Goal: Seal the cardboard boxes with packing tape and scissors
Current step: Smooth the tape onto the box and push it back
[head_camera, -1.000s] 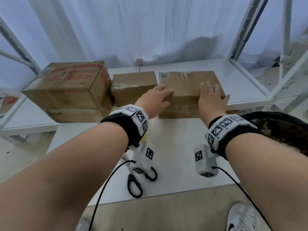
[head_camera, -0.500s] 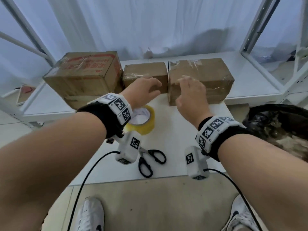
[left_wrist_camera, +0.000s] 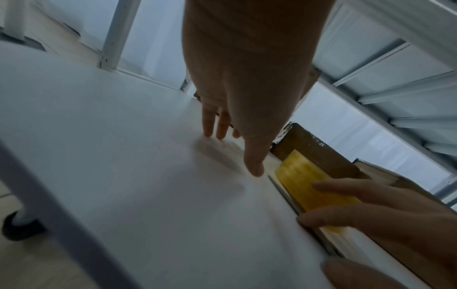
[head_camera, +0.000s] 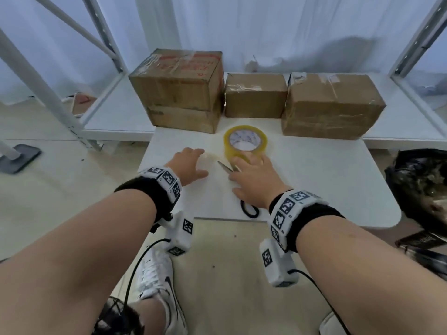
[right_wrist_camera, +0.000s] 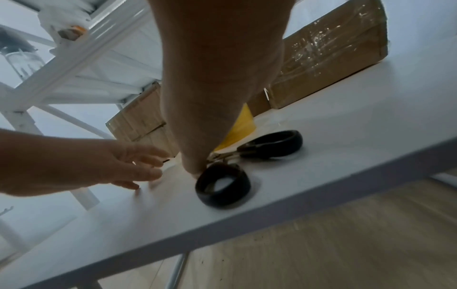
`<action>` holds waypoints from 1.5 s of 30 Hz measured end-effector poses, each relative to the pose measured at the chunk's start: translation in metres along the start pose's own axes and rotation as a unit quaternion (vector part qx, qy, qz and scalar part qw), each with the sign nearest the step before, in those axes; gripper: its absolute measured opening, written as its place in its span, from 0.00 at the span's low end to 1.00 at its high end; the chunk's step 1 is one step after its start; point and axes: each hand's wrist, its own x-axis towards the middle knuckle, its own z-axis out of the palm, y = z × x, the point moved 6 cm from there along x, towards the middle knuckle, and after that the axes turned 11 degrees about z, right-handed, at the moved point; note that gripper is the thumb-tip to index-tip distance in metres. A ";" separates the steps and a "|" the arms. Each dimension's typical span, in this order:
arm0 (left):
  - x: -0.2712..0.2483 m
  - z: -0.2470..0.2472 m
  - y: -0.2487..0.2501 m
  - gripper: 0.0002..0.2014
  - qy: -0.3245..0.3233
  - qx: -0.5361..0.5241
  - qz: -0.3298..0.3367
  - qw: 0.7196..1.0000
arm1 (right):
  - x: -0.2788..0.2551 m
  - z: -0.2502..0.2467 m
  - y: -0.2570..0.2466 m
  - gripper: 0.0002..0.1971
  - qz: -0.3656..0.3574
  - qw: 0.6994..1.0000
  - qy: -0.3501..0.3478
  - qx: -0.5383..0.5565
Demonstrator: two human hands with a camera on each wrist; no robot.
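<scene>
Three taped cardboard boxes stand in a row at the back: a large one [head_camera: 176, 90], a small one [head_camera: 255, 95] and a wide one [head_camera: 331, 105]. A yellow tape roll [head_camera: 245, 141] lies flat on the white table [head_camera: 314, 180] in front of them. Black-handled scissors [head_camera: 249, 210] lie just nearer, mostly under my right hand [head_camera: 249, 175]. That hand is spread over them, its fingers [left_wrist_camera: 351, 193] reaching the tape roll [left_wrist_camera: 311, 185]. My left hand [head_camera: 193, 160] is open left of the roll, fingertips [left_wrist_camera: 210, 129] touching the table. The scissor handles [right_wrist_camera: 222, 185] show below my right palm.
White metal shelving uprights [head_camera: 104, 32] rise at both sides, with low shelf boards [head_camera: 116, 117] behind the table. A dark bag [head_camera: 420, 184] sits on the floor to the right. My shoes [head_camera: 157, 274] are below the table's near edge [right_wrist_camera: 296, 199].
Both hands have drawn back from the wide box to the near table. The left has come down left of the tape roll, the right over the scissors.
</scene>
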 end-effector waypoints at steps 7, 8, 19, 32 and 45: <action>0.033 0.001 0.027 0.27 0.020 0.013 0.040 0.999 | 0.002 -0.001 0.036 0.10 0.061 0.990 0.111 0.062; 0.036 -0.001 0.028 0.21 0.027 0.019 0.034 0.999 | 0.001 -0.001 0.041 0.10 0.063 0.990 0.108 0.059; 0.012 -0.021 -0.010 0.07 0.120 0.009 -0.024 0.992 | 0.000 -0.006 0.040 0.08 0.056 0.976 0.208 0.016; -0.006 -0.023 -0.030 0.06 0.219 -0.349 -0.056 0.909 | 0.015 -0.016 0.008 0.16 0.058 0.978 0.092 0.177; -0.004 -0.078 0.028 0.10 0.256 -0.588 0.046 0.766 | 0.039 -0.020 0.009 0.23 0.175 0.630 -0.029 0.756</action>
